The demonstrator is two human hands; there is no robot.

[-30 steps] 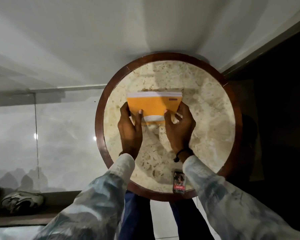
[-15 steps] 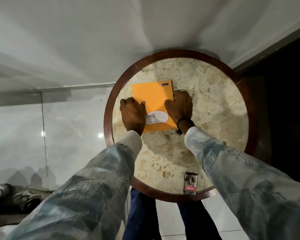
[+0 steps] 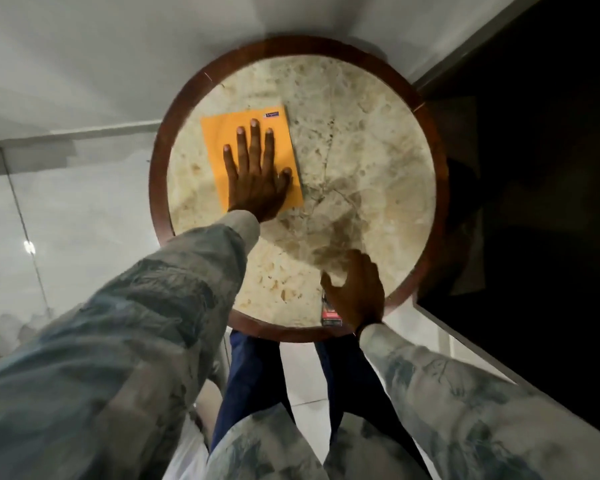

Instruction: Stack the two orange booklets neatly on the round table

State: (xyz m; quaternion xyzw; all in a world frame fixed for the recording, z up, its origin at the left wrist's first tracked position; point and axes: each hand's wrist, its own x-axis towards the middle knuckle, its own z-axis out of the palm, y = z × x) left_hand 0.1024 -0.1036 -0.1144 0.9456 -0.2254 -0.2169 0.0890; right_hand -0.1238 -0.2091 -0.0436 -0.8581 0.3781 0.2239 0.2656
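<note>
Orange booklets lie stacked under our left hand, pressed flat with fingers spread, on the marble desk. Our right hand hovers loosely curled, holding nothing, near the rim. Thin, light, slippery paper: we judge flat pressure and edge nudges best.

- Orange booklet, lying on the round table toward its left edge: a small blue label sits at the cover's far right corner. It carries light lettering, too small and blurred to read.
- Small packet at the table's near edge: red and dark printed bands, partly covered by the right hand. Wording illegible.
- No other text, number or sign can be read.
</note>
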